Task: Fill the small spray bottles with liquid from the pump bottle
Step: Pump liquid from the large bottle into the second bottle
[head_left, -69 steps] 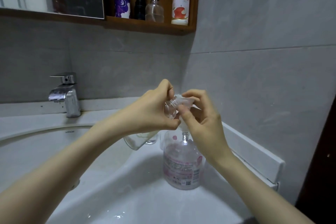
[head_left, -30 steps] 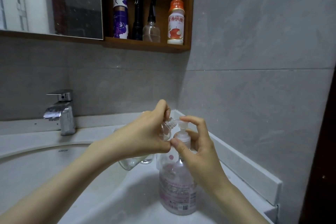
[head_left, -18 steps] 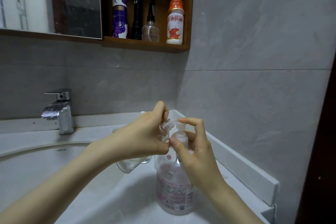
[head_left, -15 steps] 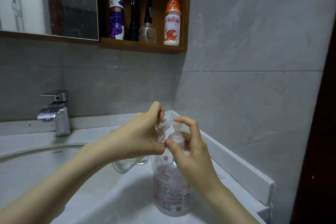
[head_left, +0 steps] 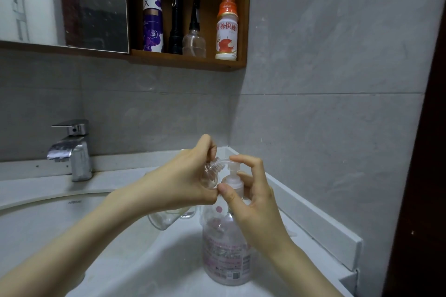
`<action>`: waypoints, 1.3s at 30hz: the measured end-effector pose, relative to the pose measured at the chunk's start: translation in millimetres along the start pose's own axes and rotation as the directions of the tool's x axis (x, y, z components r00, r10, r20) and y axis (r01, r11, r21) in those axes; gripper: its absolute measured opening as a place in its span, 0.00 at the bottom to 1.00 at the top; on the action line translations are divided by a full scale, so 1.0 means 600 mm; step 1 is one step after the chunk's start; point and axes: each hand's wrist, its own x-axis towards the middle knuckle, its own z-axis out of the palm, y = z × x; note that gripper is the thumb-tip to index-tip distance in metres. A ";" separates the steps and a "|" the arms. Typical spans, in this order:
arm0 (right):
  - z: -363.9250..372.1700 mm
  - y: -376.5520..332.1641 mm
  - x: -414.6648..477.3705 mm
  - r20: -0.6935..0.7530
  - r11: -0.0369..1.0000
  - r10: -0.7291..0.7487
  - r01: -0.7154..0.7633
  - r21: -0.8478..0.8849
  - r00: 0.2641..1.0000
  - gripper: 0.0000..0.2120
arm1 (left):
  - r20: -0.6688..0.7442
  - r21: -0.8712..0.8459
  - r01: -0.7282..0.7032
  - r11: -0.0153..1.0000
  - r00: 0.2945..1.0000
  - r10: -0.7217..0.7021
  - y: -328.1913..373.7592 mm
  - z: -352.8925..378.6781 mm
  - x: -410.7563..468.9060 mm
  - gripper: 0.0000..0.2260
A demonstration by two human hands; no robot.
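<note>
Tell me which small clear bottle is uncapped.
The small bottle in the left hand, bare threaded neck at the spout of the pump bottle; the clear bottle on the shelf wears a black spray top.

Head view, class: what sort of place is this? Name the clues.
Probably a home bathroom: a white washbasin with a chrome tap, a mirror above, and a wooden shelf of bottles.

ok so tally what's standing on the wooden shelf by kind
purple and white can: 1
black flashlight: 1
clear spray bottle: 1
orange-capped drink bottle: 1
total: 4
</note>
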 end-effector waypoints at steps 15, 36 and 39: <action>0.006 0.010 -0.002 -0.009 0.999 -0.038 0.038 -0.025 0.999 0.15 | -0.002 -0.043 -0.010 0.999 1.000 0.010 -0.010 0.006 -0.002 0.19; -0.020 0.001 0.017 0.161 0.994 0.065 -0.078 0.074 0.985 0.19 | 0.351 -0.192 0.084 0.978 0.936 -0.012 -0.006 -0.047 -0.016 0.19; -0.023 0.000 0.020 0.178 0.995 0.057 -0.070 0.070 0.982 0.21 | 0.324 -0.084 0.022 0.996 0.946 0.006 -0.009 -0.056 -0.011 0.21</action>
